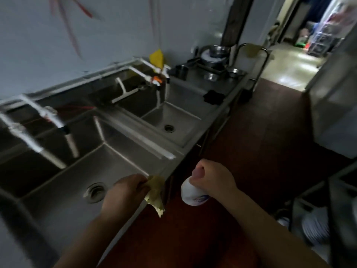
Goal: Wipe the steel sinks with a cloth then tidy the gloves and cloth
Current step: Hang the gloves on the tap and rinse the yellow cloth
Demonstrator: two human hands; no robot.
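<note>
A row of steel sinks runs along the wall: the near basin (67, 182) with its drain (95, 192) lies below my left hand, and a farther basin (185, 115) sits to the right. My left hand (125, 192) grips a pale yellow cloth (155, 194) at the near basin's front rim. My right hand (210, 180) holds a white bottle (193, 194) out over the floor, just off the counter edge. A dark item, perhaps gloves (213, 96), lies on the counter beside the far basin.
White taps and pipes (50, 120) hang over the basins. A yellow cloth (157, 58) hangs at the wall. Steel pots and bowls (214, 55) crowd the counter's far end. A steel unit (332, 105) and a rack with plates (316, 227) stand to the right across the dark red floor.
</note>
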